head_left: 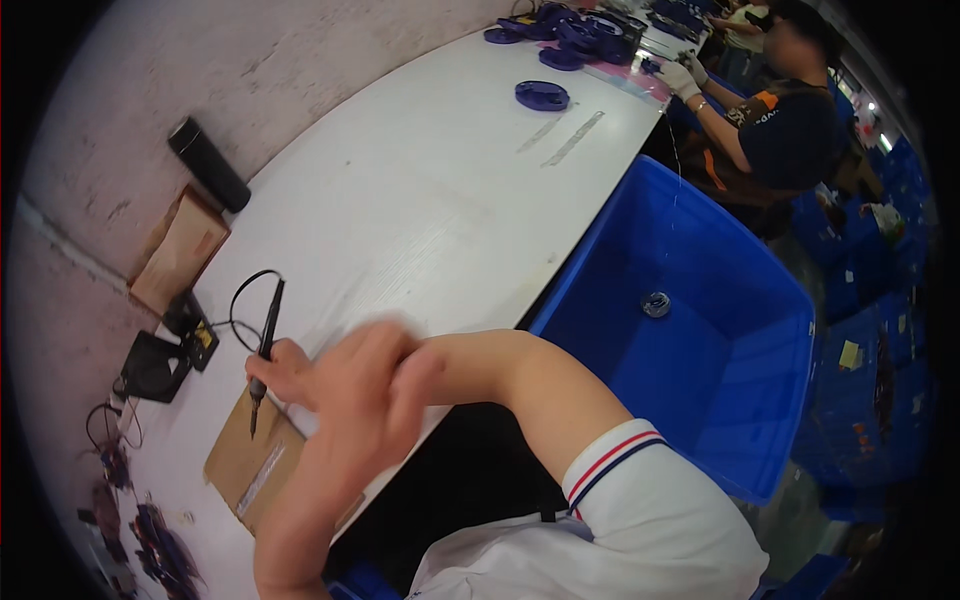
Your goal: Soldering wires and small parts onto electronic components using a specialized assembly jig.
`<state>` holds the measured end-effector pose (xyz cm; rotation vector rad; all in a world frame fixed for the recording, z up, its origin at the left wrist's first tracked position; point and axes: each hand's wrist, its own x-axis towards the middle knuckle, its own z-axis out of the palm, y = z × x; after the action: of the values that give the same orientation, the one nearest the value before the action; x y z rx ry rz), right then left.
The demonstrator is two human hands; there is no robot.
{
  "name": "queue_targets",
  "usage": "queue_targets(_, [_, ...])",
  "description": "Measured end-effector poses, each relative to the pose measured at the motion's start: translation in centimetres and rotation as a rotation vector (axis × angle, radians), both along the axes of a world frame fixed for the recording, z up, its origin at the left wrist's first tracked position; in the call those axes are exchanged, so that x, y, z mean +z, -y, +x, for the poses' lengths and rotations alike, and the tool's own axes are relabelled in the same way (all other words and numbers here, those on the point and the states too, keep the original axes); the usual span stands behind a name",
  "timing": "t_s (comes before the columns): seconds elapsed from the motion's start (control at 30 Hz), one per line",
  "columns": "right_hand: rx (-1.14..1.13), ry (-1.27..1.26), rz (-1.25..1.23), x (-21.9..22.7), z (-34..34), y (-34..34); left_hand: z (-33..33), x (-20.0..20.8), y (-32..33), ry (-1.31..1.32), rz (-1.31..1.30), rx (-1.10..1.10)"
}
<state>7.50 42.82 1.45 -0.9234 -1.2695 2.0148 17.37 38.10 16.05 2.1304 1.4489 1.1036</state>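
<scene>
My right hand (284,374) is closed around a soldering iron (269,326) with a black handle. Its metal tip points down over a piece of brown cardboard (232,463) on the white table. A black cord loops from the iron's upper end toward the wall side. In front of my right forearm, my left hand (362,395) is raised and smeared by motion. Its fingers are too blurred to show whether anything is in them.
A black bottle (208,165), a cardboard box (180,250) and a black device (157,366) stand along the wall. Wires (160,545) lie lower left. Purple parts (542,96) lie far off. A blue bin (690,370) adjoins the table, near a gloved co-worker (775,125).
</scene>
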Motion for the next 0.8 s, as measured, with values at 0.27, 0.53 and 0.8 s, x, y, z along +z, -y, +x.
queue_targets(0.27, [0.491, -0.156, -0.253, -3.6, 2.1, -4.1, 9.6, -8.3, -25.3, -0.534, 0.004, -0.086])
queue_targets(0.53, [0.406, -0.195, -1.054, -8.5, 2.5, -1.9, 13.4, -11.5, -39.9, -0.550, -0.019, -0.064])
queue_targets(0.8, [0.590, 0.139, -0.822, -11.5, 5.1, -2.3, 11.4, -9.5, -38.6, -0.607, -0.251, -0.172])
